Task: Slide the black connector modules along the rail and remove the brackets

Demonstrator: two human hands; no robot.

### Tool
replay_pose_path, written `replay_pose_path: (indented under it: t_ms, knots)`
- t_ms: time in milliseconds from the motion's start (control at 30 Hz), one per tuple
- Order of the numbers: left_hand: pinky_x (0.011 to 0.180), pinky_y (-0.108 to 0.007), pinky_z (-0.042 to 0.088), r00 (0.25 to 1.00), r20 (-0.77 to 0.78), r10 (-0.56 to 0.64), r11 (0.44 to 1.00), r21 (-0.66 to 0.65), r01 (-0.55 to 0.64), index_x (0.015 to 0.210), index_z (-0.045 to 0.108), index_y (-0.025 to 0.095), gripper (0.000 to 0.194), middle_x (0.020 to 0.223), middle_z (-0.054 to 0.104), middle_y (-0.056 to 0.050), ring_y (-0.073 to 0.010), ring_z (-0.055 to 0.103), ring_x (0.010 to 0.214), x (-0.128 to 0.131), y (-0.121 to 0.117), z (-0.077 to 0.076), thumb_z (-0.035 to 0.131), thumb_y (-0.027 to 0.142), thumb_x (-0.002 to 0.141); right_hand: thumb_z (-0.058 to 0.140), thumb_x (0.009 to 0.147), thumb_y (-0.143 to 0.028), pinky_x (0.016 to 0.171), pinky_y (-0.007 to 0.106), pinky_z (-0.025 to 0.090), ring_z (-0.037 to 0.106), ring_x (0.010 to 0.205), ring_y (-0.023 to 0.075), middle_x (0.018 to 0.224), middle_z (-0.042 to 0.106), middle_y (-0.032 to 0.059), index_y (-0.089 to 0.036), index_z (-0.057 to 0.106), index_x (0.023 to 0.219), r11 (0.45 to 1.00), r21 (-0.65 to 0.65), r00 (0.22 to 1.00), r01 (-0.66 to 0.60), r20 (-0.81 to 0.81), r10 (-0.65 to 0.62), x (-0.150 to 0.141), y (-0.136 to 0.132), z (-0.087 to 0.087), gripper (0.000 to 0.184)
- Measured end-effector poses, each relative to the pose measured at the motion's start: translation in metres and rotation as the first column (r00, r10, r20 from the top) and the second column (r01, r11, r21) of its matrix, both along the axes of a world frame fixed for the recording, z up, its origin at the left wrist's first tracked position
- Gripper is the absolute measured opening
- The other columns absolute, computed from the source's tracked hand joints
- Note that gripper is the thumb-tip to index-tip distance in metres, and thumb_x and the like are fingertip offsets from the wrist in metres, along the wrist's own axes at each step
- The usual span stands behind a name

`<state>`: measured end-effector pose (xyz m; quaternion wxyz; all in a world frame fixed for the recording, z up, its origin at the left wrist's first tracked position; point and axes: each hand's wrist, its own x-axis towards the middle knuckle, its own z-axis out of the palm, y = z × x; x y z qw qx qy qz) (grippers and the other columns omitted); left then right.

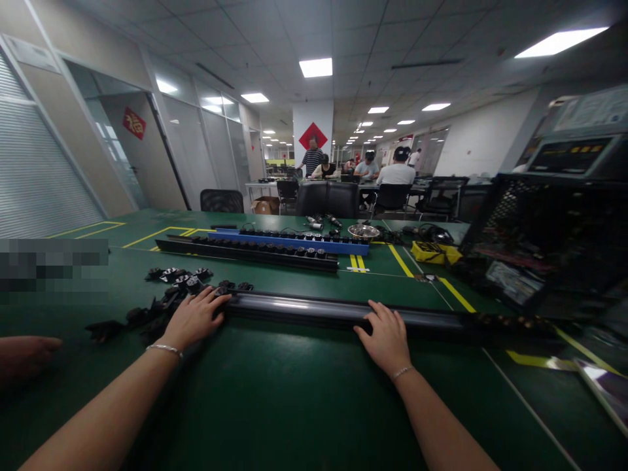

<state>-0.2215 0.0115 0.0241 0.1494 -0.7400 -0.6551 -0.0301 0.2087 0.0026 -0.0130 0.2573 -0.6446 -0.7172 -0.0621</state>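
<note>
A long black rail (294, 306) with a shiny grey top lies across the green table in front of me. My left hand (196, 318) is at its left end, the fingers over the far side and the thumb on the near side. Farther right, my right hand (385, 333) grips the rail between fingers and thumb, its fingertips over the top. Small black parts (189, 280) with white markings lie in a loose pile beyond my left hand. More dark parts (147, 317) lie left of that hand, partly hidden by it.
Behind lie a black rail (255, 254) and a blue rail (333, 246), both holding rows of small parts. A metal bowl (364, 231), a yellow box (434, 252) and a dark equipment rack (540, 242) stand rightward. Another person's hand (29, 356) reaches in at left.
</note>
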Motion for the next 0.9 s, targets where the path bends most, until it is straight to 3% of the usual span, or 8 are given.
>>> replay_pose_path:
  t_ms: [367, 900]
  knots:
    - [0.098, -0.048, 0.032, 0.998, -0.041, 0.052, 0.996, -0.074, -0.055, 0.129, 0.046, 0.032, 0.050, 0.134, 0.050, -0.008, -0.0260, 0.033, 0.131, -0.035, 0.007, 0.000, 0.038, 0.045, 0.081, 0.053, 0.076, -0.037, 0.103, 0.046, 0.023, 0.039, 0.123, 0.0248, 0.130, 0.051, 0.0075, -0.020, 0.061, 0.080, 1.000, -0.005, 1.000, 0.006, 0.010, -0.005, -0.002, -0.002, 0.004, 0.019]
    - [0.100, -0.054, 0.029, 0.999, 0.003, 0.053, 0.996, -0.070, -0.053, 0.129, 0.047, 0.030, 0.051, 0.134, 0.050, -0.007, -0.0295, 0.030, 0.132, -0.058, 0.011, -0.004, 0.038, 0.044, 0.081, 0.055, 0.076, -0.036, 0.104, 0.046, 0.023, 0.039, 0.124, 0.0252, 0.130, 0.051, 0.0076, -0.019, 0.060, 0.081, 1.000, -0.012, 1.000, 0.002, 0.018, -0.002, 0.000, -0.001, 0.003, 0.019]
